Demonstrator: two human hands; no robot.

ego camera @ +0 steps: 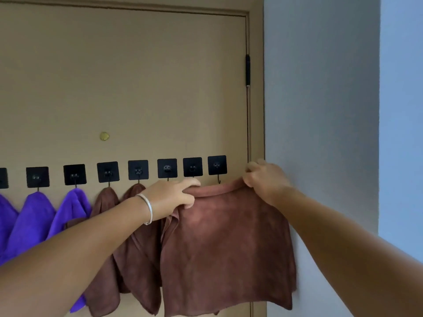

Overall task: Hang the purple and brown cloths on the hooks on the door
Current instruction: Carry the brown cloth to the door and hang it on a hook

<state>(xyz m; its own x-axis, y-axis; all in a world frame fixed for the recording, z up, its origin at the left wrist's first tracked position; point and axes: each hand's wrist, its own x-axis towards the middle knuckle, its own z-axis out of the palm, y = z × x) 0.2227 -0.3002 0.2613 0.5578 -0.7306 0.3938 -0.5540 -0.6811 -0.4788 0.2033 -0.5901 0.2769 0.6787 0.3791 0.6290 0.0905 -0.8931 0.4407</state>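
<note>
A tan door (137, 76) carries a row of black square adhesive hooks (138, 170); purple cloths (34, 213) hang from the left hooks, brown cloths (105, 202) from the next two.

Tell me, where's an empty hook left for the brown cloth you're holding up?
The rightmost hook, between the left hand and right hand, shows bare above the held brown cloth. The two hooks left of it sit by the left hand; I can't tell if they're free. Further left is crowded with hung brown cloths and purple cloths.
</note>
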